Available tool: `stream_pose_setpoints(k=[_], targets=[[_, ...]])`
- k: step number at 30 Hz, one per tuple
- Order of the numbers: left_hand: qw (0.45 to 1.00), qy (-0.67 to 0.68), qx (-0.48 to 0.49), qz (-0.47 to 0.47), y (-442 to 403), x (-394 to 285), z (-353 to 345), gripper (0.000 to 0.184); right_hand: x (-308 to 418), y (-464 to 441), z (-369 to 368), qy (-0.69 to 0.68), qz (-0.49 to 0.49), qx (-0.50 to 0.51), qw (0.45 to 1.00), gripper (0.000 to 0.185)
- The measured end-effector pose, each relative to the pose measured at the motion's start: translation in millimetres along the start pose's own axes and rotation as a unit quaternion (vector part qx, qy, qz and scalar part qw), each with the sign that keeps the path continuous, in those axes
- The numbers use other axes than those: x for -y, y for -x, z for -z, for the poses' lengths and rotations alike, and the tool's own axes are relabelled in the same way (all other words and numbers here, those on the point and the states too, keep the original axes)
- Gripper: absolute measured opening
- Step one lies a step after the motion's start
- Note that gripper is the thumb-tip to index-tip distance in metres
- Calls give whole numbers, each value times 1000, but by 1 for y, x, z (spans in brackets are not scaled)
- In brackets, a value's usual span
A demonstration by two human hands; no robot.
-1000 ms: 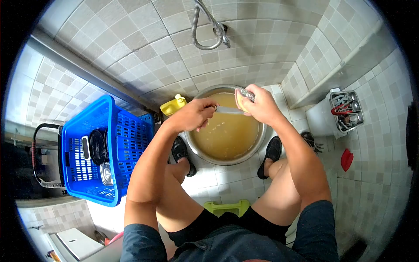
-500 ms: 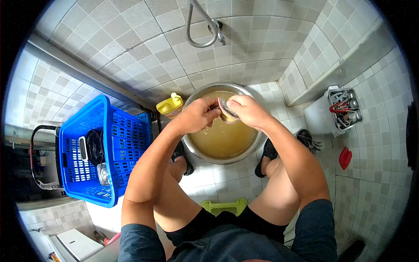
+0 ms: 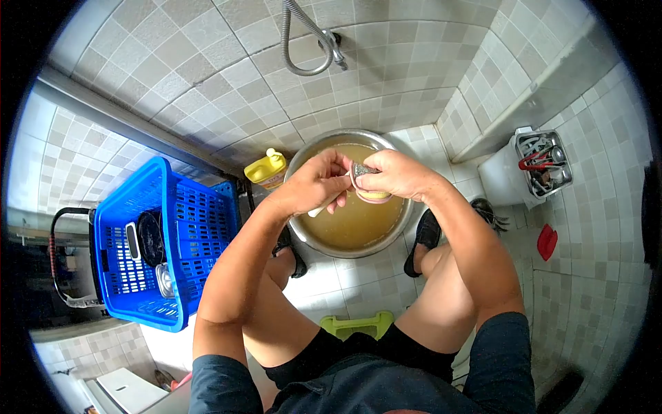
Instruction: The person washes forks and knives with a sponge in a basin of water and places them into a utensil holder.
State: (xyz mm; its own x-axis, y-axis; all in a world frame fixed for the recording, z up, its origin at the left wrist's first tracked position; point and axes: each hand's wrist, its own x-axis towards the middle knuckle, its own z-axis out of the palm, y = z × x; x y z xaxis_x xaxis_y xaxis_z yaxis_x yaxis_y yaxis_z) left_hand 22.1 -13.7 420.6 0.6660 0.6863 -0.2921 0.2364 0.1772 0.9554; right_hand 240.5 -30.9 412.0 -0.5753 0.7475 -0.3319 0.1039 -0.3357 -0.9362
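Observation:
Both hands are over a round metal basin (image 3: pixel 308 241) of cloudy yellowish water. My right hand (image 3: pixel 396 176) is closed on a scrubbing pad (image 3: pixel 364 172), which looks grey and mesh-like with a pinkish edge and a yellow part below. My left hand (image 3: pixel 318 185) pinches a slim pale utensil (image 3: pixel 321 208), whose light end sticks out below the fingers toward the lower left. The utensil's other end is hidden by the fingers and the pad. The fingertips of the two hands nearly meet at the pad.
A yellow bottle (image 3: pixel 265 168) stands left of the basin. Further left is a blue basket (image 3: pixel 181 276) holding dark and clear items. A utensil container (image 3: pixel 545 165) and red object (image 3: pixel 547 241) are at right. A green stool (image 3: pixel 357 321) is below; a hose (image 3: pixel 285 34) hangs above.
The long pale utensil, stretched between the hands a second ago, now points down-left from my left hand. The hands have drawn together at the pad, and the view has shifted slightly.

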Motion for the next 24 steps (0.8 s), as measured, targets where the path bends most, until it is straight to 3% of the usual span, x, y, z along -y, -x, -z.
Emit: stream_pose_setpoints(k=[7,10,17,21,24], targets=[[998,-7,63,22,6,-3,3,24,5,8,-3,3,-16,31,999,9],[997,-9,79,25,7,-6,4,27,1,12,5,34,-30,9,999,16],[998,-14,57,31,11,-10,19,28,0,31,28,97,-54,-28,993,15],[998,-25,44,29,16,-11,33,26,-14,44,53,88,-47,-69,993,16],[999,4,7,37,20,-11,38,29,-16,52,66,99,-34,-182,978,22]])
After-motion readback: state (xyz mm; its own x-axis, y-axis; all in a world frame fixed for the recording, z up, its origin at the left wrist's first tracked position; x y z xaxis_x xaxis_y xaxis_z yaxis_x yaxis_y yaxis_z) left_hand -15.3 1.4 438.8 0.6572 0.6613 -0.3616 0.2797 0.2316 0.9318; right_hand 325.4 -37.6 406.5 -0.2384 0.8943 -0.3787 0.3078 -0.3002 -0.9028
